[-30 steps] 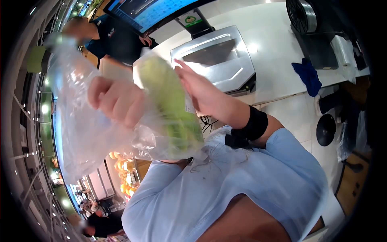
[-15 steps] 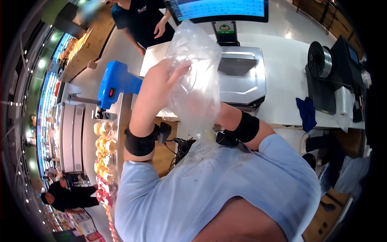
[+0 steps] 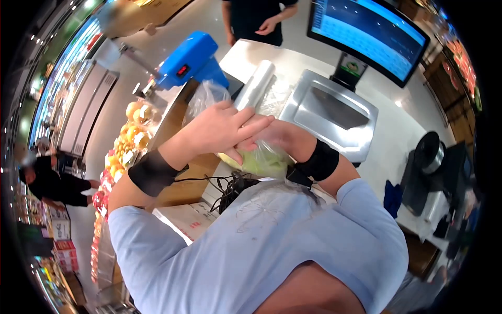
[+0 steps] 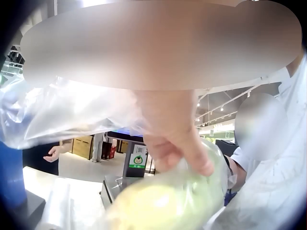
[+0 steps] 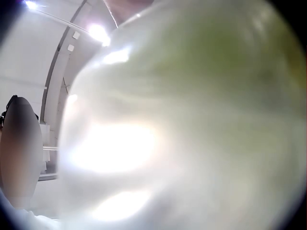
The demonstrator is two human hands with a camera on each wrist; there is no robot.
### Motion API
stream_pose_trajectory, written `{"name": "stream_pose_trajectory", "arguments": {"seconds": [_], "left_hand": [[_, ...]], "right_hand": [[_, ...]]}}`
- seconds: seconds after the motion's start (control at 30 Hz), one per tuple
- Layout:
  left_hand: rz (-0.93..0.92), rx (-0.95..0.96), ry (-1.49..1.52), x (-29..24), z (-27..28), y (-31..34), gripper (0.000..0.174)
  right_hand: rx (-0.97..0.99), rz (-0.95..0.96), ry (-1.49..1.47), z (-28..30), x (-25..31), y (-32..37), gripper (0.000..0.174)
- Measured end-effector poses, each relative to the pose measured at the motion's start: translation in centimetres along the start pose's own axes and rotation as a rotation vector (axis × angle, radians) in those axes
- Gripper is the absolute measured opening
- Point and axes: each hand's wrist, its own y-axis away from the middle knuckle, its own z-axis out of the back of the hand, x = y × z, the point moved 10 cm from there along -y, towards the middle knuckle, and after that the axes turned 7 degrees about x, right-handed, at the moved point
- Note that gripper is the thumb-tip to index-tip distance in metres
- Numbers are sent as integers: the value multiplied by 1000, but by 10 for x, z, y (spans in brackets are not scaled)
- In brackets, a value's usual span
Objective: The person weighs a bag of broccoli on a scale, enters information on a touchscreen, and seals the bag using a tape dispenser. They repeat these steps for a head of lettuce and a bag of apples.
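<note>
A clear plastic bag [image 3: 280, 152] holds a pale green leafy vegetable [image 3: 256, 162], close in front of the chest. My left hand [image 3: 219, 128] grips the gathered film over the vegetable, its thumb pointing down. Loose film [image 3: 206, 98] sticks out to the left beyond that hand. My right hand [image 3: 264, 135] holds the bag from the other side, its fingers mostly hidden behind the left hand. In the left wrist view, the fingers [image 4: 172, 143] sit just above the rounded vegetable [image 4: 158, 201]. Blurred, shiny film [image 5: 168, 134] fills most of the right wrist view.
A steel scale [image 3: 334, 112] with a monitor [image 3: 371, 36] stands on the white counter [image 3: 387, 141]. Left of it lie a roll of clear bags [image 3: 256, 83] and a blue machine [image 3: 191, 60]. Packed fruit [image 3: 130, 131] lines the left side. A person [image 3: 256, 21] stands opposite.
The bagged vegetable has come down from upright before the scale to low at the chest. Both hands now meet at the gathered film. The head view has turned left.
</note>
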Motion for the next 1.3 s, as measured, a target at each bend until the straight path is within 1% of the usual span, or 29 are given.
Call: {"name": "stream_pose_trajectory", "arguments": {"seconds": [0.03, 0.1, 0.13, 0.17, 0.2, 0.23, 0.27, 0.3, 0.33, 0.4, 0.47, 0.5, 0.53, 0.6, 0.63, 0.67, 0.73, 0.77, 0.8, 0.83, 0.87, 0.93, 1.0, 1.03, 1.07, 1.17, 1.2, 1.27, 1.3], "left_hand": [[29, -7, -1, 4, -1, 9, 101], [314, 113, -25, 27, -17, 30, 82], [341, 110, -17, 35, -22, 41, 82], [491, 155, 34, 59, -33, 60, 65], [638, 204, 86, 80, -44, 82, 50], [657, 207, 91, 91, -47, 95, 50], [700, 297, 137, 103, -58, 112, 38], [741, 389, 181, 118, -69, 131, 32], [650, 348, 459, 131, -75, 142, 36], [788, 568, 744, 164, -91, 176, 42], [824, 526, 792, 208, -112, 202, 49], [843, 469, 796, 229, -121, 211, 51], [863, 432, 772, 243, -116, 213, 52], [899, 460, 635, 277, -130, 221, 51], [916, 456, 557, 282, -120, 220, 50], [930, 451, 477, 289, -109, 219, 49], [968, 419, 450, 317, -125, 230, 46], [959, 389, 430, 328, -134, 233, 45], [949, 359, 412, 338, -138, 236, 45], [1014, 344, 448, 345, -143, 241, 45], [998, 265, 446, 355, -152, 243, 40], [1049, 151, 638, 352, -152, 247, 34], [1069, 109, 729, 355, -159, 254, 33], [1085, 65, 817, 358, -163, 259, 32], [1085, 69, 814, 362, -165, 261, 32], [1039, -31, 921, 360, -161, 260, 33], [1044, -31, 921, 359, -162, 261, 33], [1066, -136, 1091, 355, -162, 264, 29], [1087, -168, 1110, 356, -164, 267, 27]], "right_hand": [[80, -63, 13, 6, -5, -15, 21], [197, -145, 50, 11, -8, -41, 22], [235, -189, 76, 10, -9, -52, 23], [247, -211, 72, 9, -13, -61, 23], [55, -216, 443, 20, -8, -73, 22], [-139, -204, 817, 31, 4, -82, 21], [-122, -213, 817, 29, -4, -94, 21], [-205, -51, 1138, 27, 9, -107, 20], [-290, 131, 1450, 20, 21, -117, 19], [-323, 167, 1442, 40, 17, -147, 16], [-531, 377, 1774, 45, 30, -166, 17], [-584, 418, 1663, 54, 31, -177, 19], [-574, 425, 1661, 58, 26, -193, 19], [-711, 377, 1599, 84, 23, -220, 21], [-762, 497, 1591, 86, 23, -230, 25], [-755, 513, 1591, 94, 20, -247, 25], [-956, 423, 1598, 114, 22, -264, 26], [-972, 352, 1565, 129, 22, -276, 25], [-967, 359, 1565, 136, 21, -284, 25], [-996, 397, 1603, 138, 24, -289, 24], [-1026, 430, 1641, 141, 24, -292, 22], [-1059, 414, 1642, 158, 15, -303, 22], [-1034, 295, 1780, 165, 13, -323, 22], [-1046, 319, 1649, 169, 14, -323, 22], [-1047, 322, 1644, 168, 17, -326, 22], [-1039, 98, 1698, 171, 18, -334, 20], [-1034, 99, 1698, 169, 21, -334, 20], [-1024, -6, 1621, 172, 20, -332, 21], [-1028, 7, 1619, 168, 24, -332, 21]]}}
